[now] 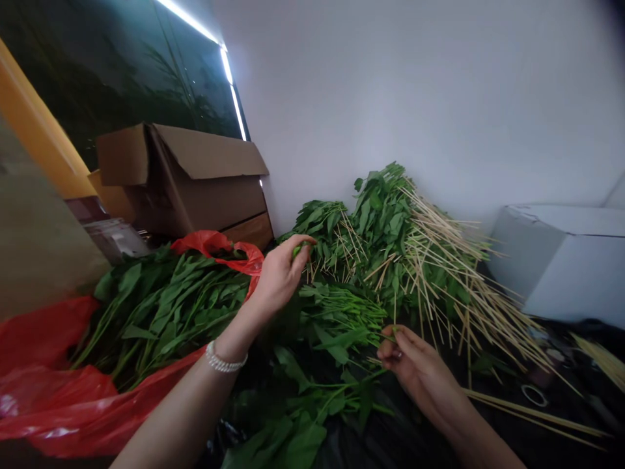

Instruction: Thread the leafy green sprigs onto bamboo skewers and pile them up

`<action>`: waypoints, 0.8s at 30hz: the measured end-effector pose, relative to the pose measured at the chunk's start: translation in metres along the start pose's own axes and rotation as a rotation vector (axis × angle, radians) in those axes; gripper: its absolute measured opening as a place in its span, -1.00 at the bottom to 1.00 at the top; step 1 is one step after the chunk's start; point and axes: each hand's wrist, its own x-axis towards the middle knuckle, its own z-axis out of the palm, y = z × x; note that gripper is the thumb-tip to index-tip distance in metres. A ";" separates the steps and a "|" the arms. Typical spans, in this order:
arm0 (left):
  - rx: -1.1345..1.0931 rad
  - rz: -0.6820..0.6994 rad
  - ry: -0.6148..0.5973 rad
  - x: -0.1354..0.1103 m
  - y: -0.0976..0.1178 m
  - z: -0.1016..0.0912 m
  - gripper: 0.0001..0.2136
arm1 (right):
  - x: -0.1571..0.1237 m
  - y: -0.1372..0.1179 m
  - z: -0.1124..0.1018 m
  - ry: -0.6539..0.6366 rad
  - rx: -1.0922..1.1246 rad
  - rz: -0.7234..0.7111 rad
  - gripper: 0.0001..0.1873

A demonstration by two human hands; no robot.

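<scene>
My left hand (282, 272), with a pearly bracelet on its wrist, is closed with thumb and fingers pinching a small green piece of leaf or stem (299, 249). My right hand (415, 358) is lower and to the right, its thumb and fingertips pinched on a thin green stem (389, 337). Between and beyond the hands lies a bunch of leafy green stems (342, 312), resembling water spinach. Looser leafy stems (312, 417) lie in front of it. Behind, a big heap of greens (383, 208) has many thin wooden sticks (454, 260) pointing out to the right.
At left, a red plastic bag (58, 404) holds more long leafy stems (170, 312). An open cardboard box (205, 195) stands behind it. A white box (561, 260) is at right, by the wall. A roll of tape (534, 395) and loose sticks (532, 413) lie on black sheeting.
</scene>
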 end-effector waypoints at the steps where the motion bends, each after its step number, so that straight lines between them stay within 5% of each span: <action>1: 0.124 0.077 -0.019 0.002 -0.002 0.009 -0.77 | 0.001 -0.001 -0.001 0.006 0.016 0.004 -0.66; 6: 0.409 0.388 -0.393 -0.019 -0.014 0.080 -0.74 | 0.005 -0.002 -0.006 0.019 0.021 0.008 -0.61; 10: 0.366 0.432 -0.595 -0.036 -0.015 0.112 -0.50 | 0.005 -0.004 -0.008 0.010 -0.063 -0.008 -0.60; 15: 0.022 0.294 -0.642 -0.031 -0.008 0.098 -0.60 | 0.001 -0.007 -0.005 0.009 -0.128 -0.003 -0.60; 24: -0.508 -0.133 -0.524 -0.041 0.005 0.070 -0.60 | -0.003 -0.006 0.000 -0.024 -0.133 0.078 -0.49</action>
